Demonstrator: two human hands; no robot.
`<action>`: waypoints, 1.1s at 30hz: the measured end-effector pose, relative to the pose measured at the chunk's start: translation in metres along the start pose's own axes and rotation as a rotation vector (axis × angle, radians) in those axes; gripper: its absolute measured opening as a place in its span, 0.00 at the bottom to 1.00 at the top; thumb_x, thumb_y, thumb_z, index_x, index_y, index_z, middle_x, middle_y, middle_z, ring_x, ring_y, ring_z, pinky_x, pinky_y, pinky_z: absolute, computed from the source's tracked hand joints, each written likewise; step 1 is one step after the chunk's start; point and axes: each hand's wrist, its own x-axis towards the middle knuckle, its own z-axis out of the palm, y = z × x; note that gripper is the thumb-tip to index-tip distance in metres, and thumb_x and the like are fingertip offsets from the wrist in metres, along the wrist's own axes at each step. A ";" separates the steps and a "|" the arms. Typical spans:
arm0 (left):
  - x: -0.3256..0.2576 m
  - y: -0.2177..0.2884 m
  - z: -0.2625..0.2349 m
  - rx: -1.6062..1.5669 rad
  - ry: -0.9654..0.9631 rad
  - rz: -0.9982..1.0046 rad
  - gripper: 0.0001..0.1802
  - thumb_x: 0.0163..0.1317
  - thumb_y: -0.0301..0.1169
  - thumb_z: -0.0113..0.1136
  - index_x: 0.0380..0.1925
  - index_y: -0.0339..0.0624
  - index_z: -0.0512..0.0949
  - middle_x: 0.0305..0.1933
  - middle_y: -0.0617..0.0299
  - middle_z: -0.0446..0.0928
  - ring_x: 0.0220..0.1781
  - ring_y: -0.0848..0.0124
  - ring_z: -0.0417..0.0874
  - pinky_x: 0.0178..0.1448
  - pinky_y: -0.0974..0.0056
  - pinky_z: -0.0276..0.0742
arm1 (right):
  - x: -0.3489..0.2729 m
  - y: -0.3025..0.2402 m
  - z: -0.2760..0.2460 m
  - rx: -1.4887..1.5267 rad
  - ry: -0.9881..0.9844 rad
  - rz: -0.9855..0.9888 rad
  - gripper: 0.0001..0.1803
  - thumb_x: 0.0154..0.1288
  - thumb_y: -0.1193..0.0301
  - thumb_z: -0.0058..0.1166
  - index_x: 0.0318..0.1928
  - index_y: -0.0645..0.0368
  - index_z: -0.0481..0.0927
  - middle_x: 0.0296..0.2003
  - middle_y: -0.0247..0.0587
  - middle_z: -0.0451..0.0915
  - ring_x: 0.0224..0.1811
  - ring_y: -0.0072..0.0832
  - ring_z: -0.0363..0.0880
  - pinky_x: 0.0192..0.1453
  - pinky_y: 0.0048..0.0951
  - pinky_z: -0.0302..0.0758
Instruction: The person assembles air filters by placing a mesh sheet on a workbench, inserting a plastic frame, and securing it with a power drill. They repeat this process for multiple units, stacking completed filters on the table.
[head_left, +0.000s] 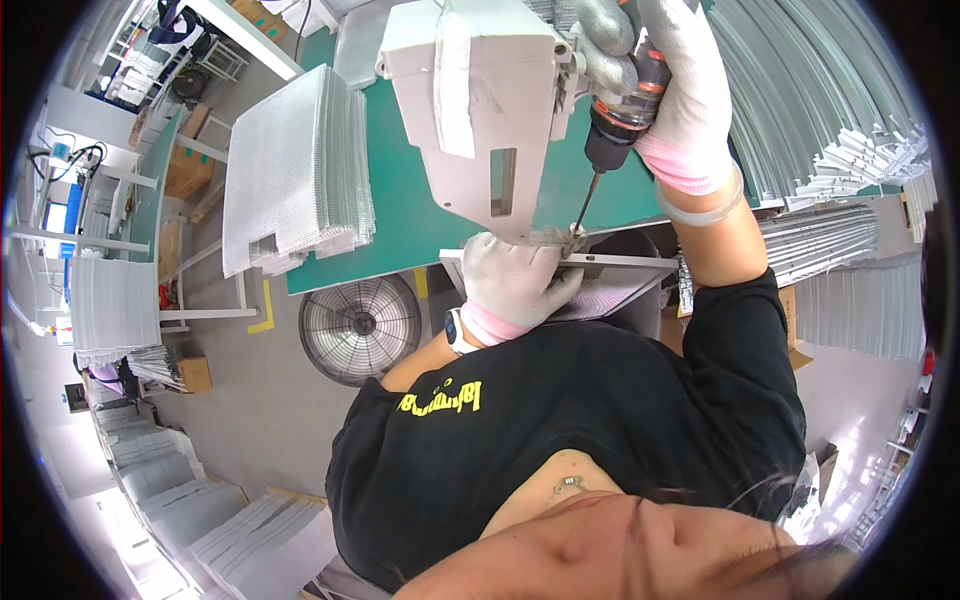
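Observation:
My right hand [690, 100], in a white and pink glove, is closed around a black and orange power screwdriver [628, 110]. Its long thin bit slants down to a small metal fitting [574, 236] at the edge of a light metal frame [620, 261]. Lower and to the left, my gloved left hand [512, 280] grips that frame near the fitting, thumb on the near side; some fingertips are hidden. A grey machine housing [470, 70] with a slot and a whitish strip stands just beyond the left hand, covering part of the worktop.
The green worktop [390, 220] carries a stack of mesh panels [290, 170] at left. Long metal strips [820, 90] are piled at the right. A round floor fan [360, 325] stands below the table's left part. More stacked panels [115, 305] sit farther left.

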 end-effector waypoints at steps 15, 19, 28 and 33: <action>-0.021 -0.004 0.013 -0.161 -0.086 0.077 0.18 0.49 0.33 0.65 0.42 0.41 0.83 0.32 0.60 0.76 0.33 0.60 0.78 0.38 0.54 0.72 | -0.026 0.028 0.005 0.100 -0.219 0.226 0.29 0.71 0.60 0.56 0.64 0.60 0.62 0.25 0.33 0.72 0.19 0.17 0.68 0.26 0.21 0.70; -0.021 -0.001 0.014 -0.281 -0.067 0.043 0.20 0.52 0.37 0.70 0.45 0.42 0.83 0.32 0.61 0.75 0.33 0.62 0.78 0.37 0.57 0.73 | -0.030 0.042 -0.005 0.137 -0.236 0.179 0.36 0.68 0.51 0.59 0.65 0.60 0.62 0.23 0.31 0.69 0.17 0.14 0.64 0.20 0.17 0.61; -0.074 -0.026 0.044 -0.206 -0.420 0.078 0.31 0.59 0.46 0.65 0.62 0.47 0.74 0.54 0.57 0.74 0.56 0.55 0.74 0.59 0.51 0.69 | -0.046 0.053 -0.008 0.210 -0.115 0.059 0.36 0.58 0.56 0.66 0.58 0.67 0.65 0.22 0.30 0.72 0.16 0.13 0.65 0.18 0.14 0.60; -0.064 -0.023 0.044 -0.274 -0.444 -0.010 0.35 0.59 0.48 0.63 0.66 0.49 0.71 0.62 0.56 0.72 0.64 0.51 0.72 0.65 0.49 0.68 | -0.041 0.054 -0.016 0.286 -0.242 0.169 0.39 0.57 0.53 0.68 0.58 0.66 0.65 0.23 0.28 0.72 0.17 0.13 0.67 0.21 0.13 0.62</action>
